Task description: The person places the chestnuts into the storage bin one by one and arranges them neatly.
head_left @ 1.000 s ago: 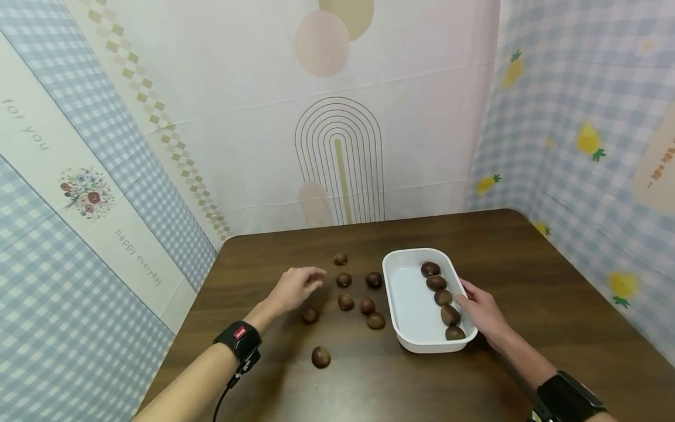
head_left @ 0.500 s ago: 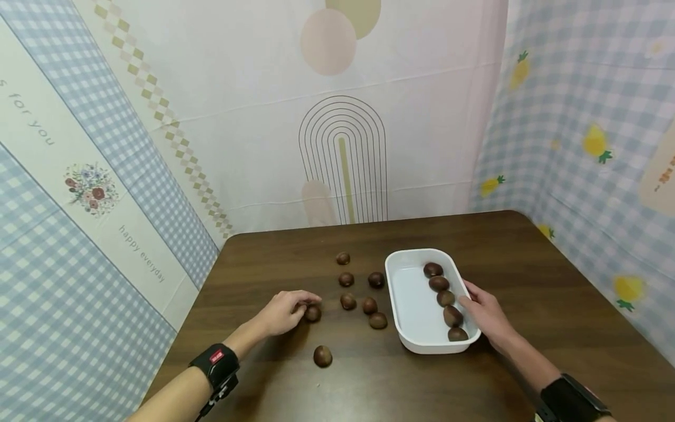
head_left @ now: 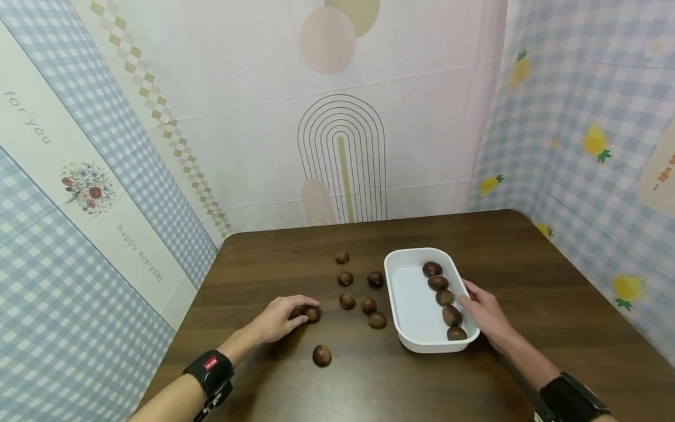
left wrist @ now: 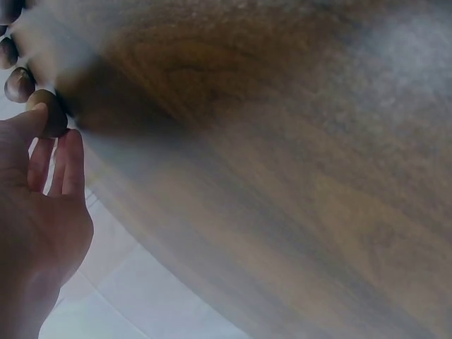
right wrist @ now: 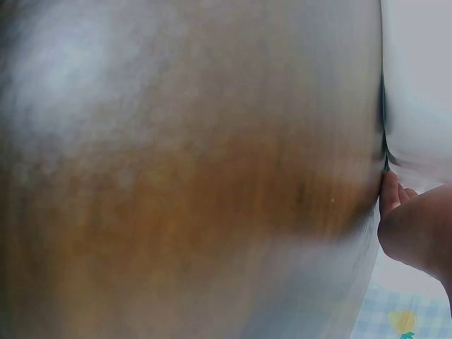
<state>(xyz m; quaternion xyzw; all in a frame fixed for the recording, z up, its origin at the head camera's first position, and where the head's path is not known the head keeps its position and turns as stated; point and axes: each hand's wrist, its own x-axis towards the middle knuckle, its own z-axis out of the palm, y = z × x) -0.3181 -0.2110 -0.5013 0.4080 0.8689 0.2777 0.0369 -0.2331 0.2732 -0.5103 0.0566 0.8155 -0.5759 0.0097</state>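
My left hand [head_left: 276,320] is low over the left part of the table, thumb and fingers around a brown chestnut [head_left: 313,315]. In the left wrist view the thumb lies on this chestnut [left wrist: 51,116], with the fingertips at its other side. The right hand [head_left: 484,313] grips the right wall of a white rectangular dish [head_left: 416,347], thumb over the rim and fingers outside. Inside the dish, several chestnuts [head_left: 452,315] lie in a row along its right side. The right wrist view shows only part of this hand [right wrist: 417,222] against the white wall.
Several loose chestnuts [head_left: 347,300] lie between the left hand and the dish. Another chestnut [head_left: 321,356] sits nearer the front. The dark wooden table [head_left: 369,387] backs onto a printed cloth [head_left: 253,146], with checked cloth [head_left: 575,193] at the right.
My left hand has come down and back toward the front left, closing its thumb and fingers around the chestnut there. The right hand keeps its hold on the dish.
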